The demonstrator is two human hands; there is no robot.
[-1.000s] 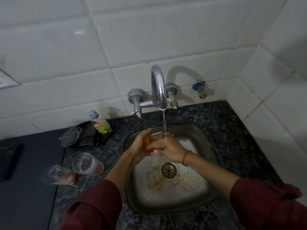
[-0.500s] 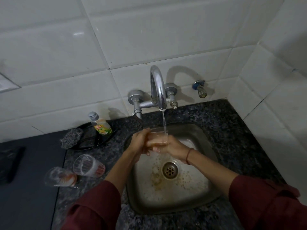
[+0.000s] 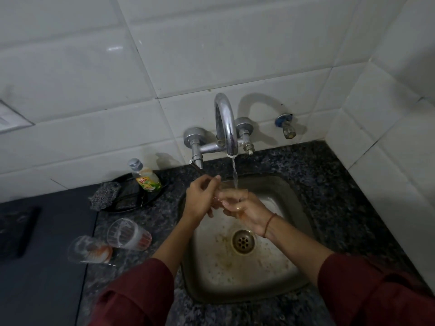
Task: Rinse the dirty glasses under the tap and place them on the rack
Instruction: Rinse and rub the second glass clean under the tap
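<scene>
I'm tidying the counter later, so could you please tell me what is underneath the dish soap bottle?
The dish soap bottle stands on a black tray; a grey scrubber rests on the tray's left edge. Whatever lies directly beneath the bottle's base is covered.

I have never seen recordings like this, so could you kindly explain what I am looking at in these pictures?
There is no machine here. A person wears one wide-angle camera on the head, looking down at their own hands, so every picture comes from that view. The left hand and right hand curl their fingers round a glass under water running from the tap above the steel sink. On the stone counter, left of the sink, are a second glass and a third glass, both with reddish residue. Behind them a dish soap bottle stands on a dark tray, with a scrubber at its edge. No rack shows.
</scene>
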